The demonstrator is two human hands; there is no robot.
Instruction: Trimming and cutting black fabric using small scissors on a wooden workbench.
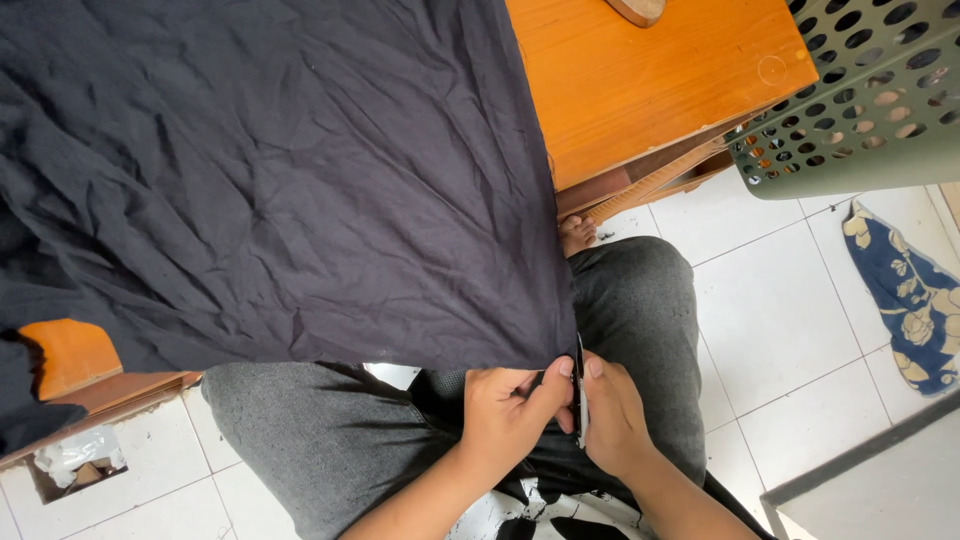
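A large wrinkled black cloth [280,170] lies spread over an orange wooden table [650,70] and hangs over its near edge onto my lap. My left hand [510,405] pinches the cloth's lower right corner between thumb and fingers. My right hand [612,415] sits right beside it, gripping a thin dark and silver tool [580,395] that stands upright along the cloth's edge. What kind of tool it is I cannot tell. Both hands rest over my grey trousers [640,300].
A green perforated plastic basket [870,90] stands at the table's right corner. A blue floral rag [905,300] lies on the white tiled floor at the right. A bare foot [577,235] shows under the table. A wooden object [638,10] sits at the table's far edge.
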